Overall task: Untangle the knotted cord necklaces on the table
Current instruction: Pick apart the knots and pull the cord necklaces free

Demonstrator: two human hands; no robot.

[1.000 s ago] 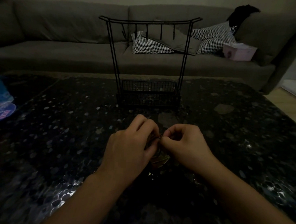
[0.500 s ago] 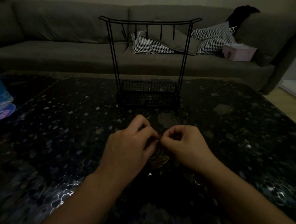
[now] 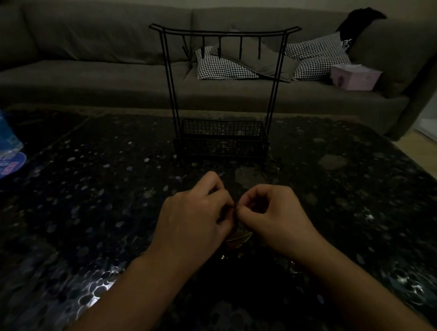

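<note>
Mid-untangle: left hand (image 3: 196, 215) and right hand (image 3: 268, 214) both pinch the dark cord knot (image 3: 234, 205), just in front of the black wire jewellery stand (image 3: 223, 89). Next, probably: tease one loop loose gently.

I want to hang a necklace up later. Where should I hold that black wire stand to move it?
Probably by one of the two side posts of the black wire stand, coming from the side. The posts are thin, upright and bare. I'd avoid the top bar, where small hooks hang down. The basket at the bottom holds it steady on the table.
</note>
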